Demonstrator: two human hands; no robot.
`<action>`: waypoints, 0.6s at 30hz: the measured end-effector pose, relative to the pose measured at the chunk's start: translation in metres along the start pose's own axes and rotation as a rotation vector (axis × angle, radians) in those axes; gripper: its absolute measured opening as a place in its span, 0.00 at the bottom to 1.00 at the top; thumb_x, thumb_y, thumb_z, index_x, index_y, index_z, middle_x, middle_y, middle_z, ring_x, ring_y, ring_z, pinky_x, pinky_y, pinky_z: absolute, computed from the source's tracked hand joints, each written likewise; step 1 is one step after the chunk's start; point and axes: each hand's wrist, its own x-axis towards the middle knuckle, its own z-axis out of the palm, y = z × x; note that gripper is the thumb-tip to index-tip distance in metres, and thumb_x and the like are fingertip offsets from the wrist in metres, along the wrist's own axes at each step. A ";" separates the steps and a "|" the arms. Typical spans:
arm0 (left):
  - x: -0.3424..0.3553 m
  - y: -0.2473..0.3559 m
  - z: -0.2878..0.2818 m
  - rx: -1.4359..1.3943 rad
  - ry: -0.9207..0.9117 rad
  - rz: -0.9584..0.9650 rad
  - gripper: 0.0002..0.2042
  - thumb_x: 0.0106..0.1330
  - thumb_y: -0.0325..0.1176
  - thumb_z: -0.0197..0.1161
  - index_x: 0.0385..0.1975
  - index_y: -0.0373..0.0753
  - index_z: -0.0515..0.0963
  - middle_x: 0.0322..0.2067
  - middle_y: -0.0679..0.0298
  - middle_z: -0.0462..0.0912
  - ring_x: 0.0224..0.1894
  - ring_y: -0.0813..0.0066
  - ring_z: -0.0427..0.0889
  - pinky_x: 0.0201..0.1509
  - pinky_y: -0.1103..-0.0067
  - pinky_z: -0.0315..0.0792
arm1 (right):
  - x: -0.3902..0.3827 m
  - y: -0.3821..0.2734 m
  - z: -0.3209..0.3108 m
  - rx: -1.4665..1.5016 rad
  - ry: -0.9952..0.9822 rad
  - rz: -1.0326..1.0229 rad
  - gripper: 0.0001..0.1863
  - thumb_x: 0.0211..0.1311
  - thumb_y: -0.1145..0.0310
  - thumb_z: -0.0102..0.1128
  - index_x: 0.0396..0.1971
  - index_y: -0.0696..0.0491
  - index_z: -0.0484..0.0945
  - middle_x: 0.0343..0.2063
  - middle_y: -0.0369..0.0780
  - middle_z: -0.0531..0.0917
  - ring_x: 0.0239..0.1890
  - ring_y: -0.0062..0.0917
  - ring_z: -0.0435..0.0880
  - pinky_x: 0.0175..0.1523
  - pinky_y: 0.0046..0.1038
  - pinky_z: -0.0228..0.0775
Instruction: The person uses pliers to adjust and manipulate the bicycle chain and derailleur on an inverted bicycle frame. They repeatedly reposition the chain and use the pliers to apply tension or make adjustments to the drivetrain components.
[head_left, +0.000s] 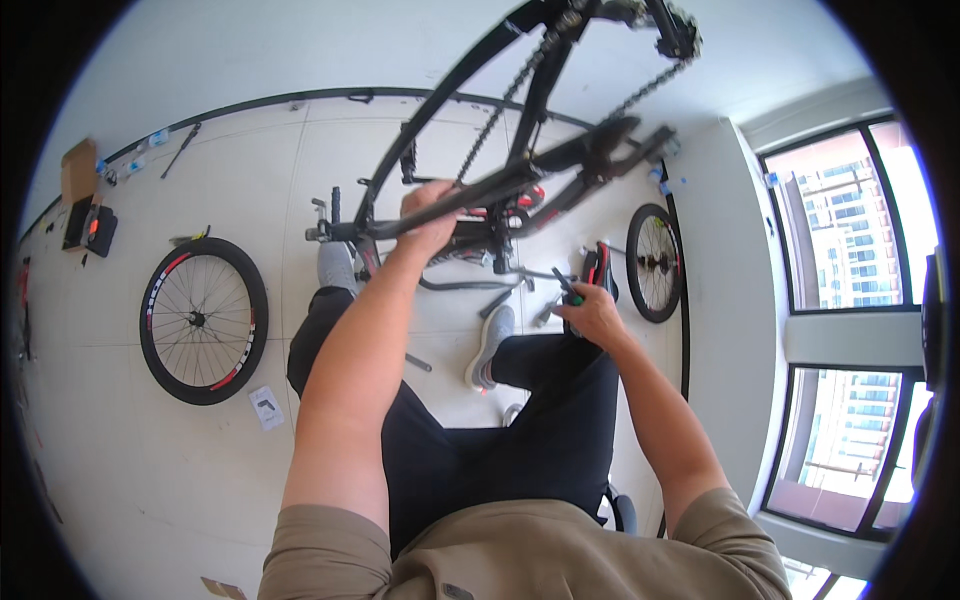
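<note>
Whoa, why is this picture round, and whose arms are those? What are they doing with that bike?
There's no robot here! A person wears a wide, bendy-looking camera on their head, pointing down, so you see almost what they see. That's why straight lines curve near the edge. The arms, dark trousers and grey shoes are the person's own.

Their left hand grips a black bike frame. Their right hand holds a small tool with a green part; it's too small to tell which kind.

On the pale floor, one wheel is on the left, with a sheet of paper nearby. Another wheel is on the right, near the wall.
</note>
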 end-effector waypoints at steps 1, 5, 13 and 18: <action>0.002 -0.008 0.000 0.017 0.026 0.077 0.06 0.64 0.31 0.61 0.33 0.38 0.83 0.29 0.50 0.84 0.35 0.50 0.84 0.41 0.65 0.76 | 0.001 -0.005 0.003 -0.033 0.015 -0.050 0.18 0.50 0.61 0.73 0.34 0.59 0.82 0.24 0.48 0.82 0.31 0.35 0.83 0.40 0.37 0.73; 0.006 -0.026 -0.001 -0.029 -0.106 0.132 0.13 0.75 0.39 0.60 0.47 0.35 0.81 0.38 0.54 0.87 0.39 0.60 0.85 0.45 0.71 0.76 | 0.015 -0.004 0.017 -0.047 -0.037 -0.074 0.19 0.49 0.62 0.71 0.39 0.59 0.83 0.28 0.53 0.83 0.33 0.48 0.83 0.44 0.41 0.76; 0.005 -0.022 0.000 -0.091 -0.098 -0.022 0.10 0.67 0.24 0.58 0.42 0.39 0.85 0.36 0.55 0.87 0.40 0.60 0.87 0.46 0.71 0.78 | 0.012 -0.008 0.018 -0.095 -0.059 -0.001 0.24 0.51 0.63 0.73 0.49 0.55 0.83 0.34 0.53 0.85 0.41 0.49 0.85 0.49 0.42 0.76; 0.004 -0.013 -0.007 -0.044 -0.023 0.014 0.06 0.68 0.30 0.61 0.38 0.38 0.85 0.33 0.52 0.87 0.38 0.57 0.86 0.44 0.69 0.77 | 0.014 -0.003 0.023 -0.206 -0.014 -0.082 0.22 0.54 0.64 0.73 0.49 0.55 0.83 0.39 0.52 0.85 0.46 0.48 0.84 0.53 0.43 0.74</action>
